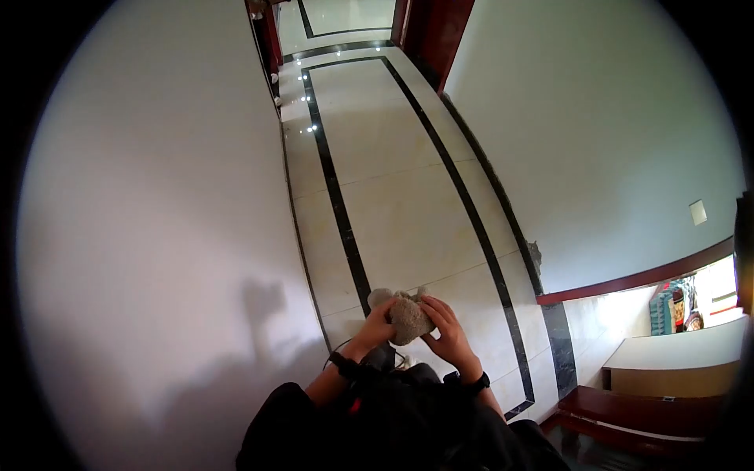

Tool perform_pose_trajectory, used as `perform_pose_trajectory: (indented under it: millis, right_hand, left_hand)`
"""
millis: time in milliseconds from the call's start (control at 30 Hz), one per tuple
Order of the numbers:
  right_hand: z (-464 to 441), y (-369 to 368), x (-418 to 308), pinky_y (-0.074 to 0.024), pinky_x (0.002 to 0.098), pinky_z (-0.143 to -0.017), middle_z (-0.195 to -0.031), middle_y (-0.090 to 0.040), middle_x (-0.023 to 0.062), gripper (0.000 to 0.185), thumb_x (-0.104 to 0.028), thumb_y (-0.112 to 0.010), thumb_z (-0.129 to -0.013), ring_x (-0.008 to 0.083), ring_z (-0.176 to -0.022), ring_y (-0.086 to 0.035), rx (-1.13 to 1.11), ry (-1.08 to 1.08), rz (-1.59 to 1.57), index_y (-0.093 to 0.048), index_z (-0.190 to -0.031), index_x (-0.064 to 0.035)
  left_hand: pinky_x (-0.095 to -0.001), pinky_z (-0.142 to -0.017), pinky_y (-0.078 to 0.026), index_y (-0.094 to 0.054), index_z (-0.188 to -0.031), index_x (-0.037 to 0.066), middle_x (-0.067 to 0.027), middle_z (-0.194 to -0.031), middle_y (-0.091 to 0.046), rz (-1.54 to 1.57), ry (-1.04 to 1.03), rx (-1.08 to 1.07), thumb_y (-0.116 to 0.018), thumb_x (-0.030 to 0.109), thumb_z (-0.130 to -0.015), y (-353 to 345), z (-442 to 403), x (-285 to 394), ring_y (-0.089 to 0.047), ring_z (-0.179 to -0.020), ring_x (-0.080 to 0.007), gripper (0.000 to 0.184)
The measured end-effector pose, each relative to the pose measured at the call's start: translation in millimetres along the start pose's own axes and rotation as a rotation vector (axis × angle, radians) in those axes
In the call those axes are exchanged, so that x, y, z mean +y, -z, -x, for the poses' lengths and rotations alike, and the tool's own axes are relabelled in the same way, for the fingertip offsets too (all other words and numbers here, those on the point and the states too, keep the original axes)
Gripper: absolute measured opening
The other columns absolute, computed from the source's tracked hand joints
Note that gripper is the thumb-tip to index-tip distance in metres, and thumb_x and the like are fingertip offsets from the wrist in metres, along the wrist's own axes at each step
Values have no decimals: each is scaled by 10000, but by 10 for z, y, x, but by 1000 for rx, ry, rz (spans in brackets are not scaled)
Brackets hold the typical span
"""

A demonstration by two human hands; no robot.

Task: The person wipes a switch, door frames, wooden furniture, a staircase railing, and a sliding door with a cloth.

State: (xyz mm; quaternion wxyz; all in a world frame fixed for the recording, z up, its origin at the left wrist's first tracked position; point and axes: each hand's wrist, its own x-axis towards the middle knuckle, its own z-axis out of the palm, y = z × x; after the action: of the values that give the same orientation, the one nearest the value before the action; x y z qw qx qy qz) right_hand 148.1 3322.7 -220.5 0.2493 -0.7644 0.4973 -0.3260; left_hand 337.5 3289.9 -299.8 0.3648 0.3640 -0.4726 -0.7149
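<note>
A fuzzy grey-brown plush toy with rounded lobes at its top is held in front of my body, above the tiled floor. My left hand grips its left side, fingers curled against the pile. On the other side, my right hand is closed around the toy's right edge, its fingers over the top. The underside of the toy is hidden from me. Dark bands circle both wrists.
Cream tiles with black border strips run down the corridor. A white wall stands close on the left, another wall on the right. A dark red door frame is ahead; a dark red wooden piece lies lower right.
</note>
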Motion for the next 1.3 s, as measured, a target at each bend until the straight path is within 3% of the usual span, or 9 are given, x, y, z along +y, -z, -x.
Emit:
perform_pose_trajectory:
  millis: [200,267,333,533,633,800,933,1033,1300]
  right_hand:
    - [-260,-123,74,-481,407,-898,-1152,-610,133,400,62,-677,-642,347,-1089,-567,87,-17,-117,-598,-1026,-18]
    - [-463,-86,31,-501,394,-822,-1053,-634,128,357,91,-659,-628,347,-1027,-588,89,175,-45,-590,-961,-18]
    - [-600,-92,-26,-507,383,-757,-973,-638,120,339,66,-665,-639,335,-938,-610,53,231,-25,-603,-958,-29]
    - [-898,-235,-120,-500,401,-723,-917,-640,124,276,-118,-691,-739,314,-848,-625,-386,12,-67,-631,-1007,-88]
    - [-931,-445,67,-495,411,-711,-861,-650,119,225,-224,-690,-775,308,-809,-629,-537,110,133,-664,-969,-113]
    - [-1051,-596,231,-491,416,-656,-742,-648,104,185,-285,-703,-785,316,-704,-622,-405,269,107,-693,-816,-102]
    - [-1378,-337,97,-519,370,-718,-927,-666,125,189,-97,-709,-777,302,-844,-642,-313,288,-208,-674,-955,-44]
    - [-1631,-98,-82,-499,317,-741,-893,-650,127,159,-123,-629,-880,220,-824,-631,-268,246,-430,-638,-992,-11]
    - [-1852,138,-164,-475,283,-757,-927,-635,112,297,-268,-472,-993,164,-802,-584,-244,39,-430,-592,-1061,-4]
  left_hand:
    - [-323,-758,-493,-567,-1100,31,-196,-891,-647,-433,-180,154,-592,-67,-652,223,38,386,-662,-885,-310,459]
    - [-325,-713,-510,-581,-1063,18,-162,-849,-657,-503,-283,253,-577,-102,-675,319,123,557,-672,-856,-221,406]
    - [-357,-680,-500,-593,-1010,28,-215,-844,-632,-569,-296,367,-589,-15,-638,441,249,637,-631,-815,-399,375]
    - [-403,-529,-451,-646,-910,95,-151,-675,-587,-928,-483,710,-598,-9,-591,452,682,980,-580,-605,-340,339]
    - [-399,-523,-453,-650,-889,103,-141,-655,-588,-984,-573,935,-590,-10,-591,440,765,937,-580,-599,-343,324]
    - [-396,-555,-474,-648,-883,120,-126,-753,-639,-1054,-532,1249,-605,-22,-611,529,964,993,-603,-632,-341,310]
    - [-362,-607,-492,-643,-964,141,-97,-817,-661,-1193,-476,1493,-660,-22,-649,639,1152,1303,-622,-686,-331,355]
    - [-342,-630,-496,-642,-974,152,-85,-841,-667,-1167,-265,1608,-651,1,-670,681,1207,1423,-640,-733,-310,339]
    - [-311,-639,-498,-609,-1081,149,-76,-853,-675,-1151,-60,1360,-652,122,-746,442,1204,1583,-654,-733,-225,339]
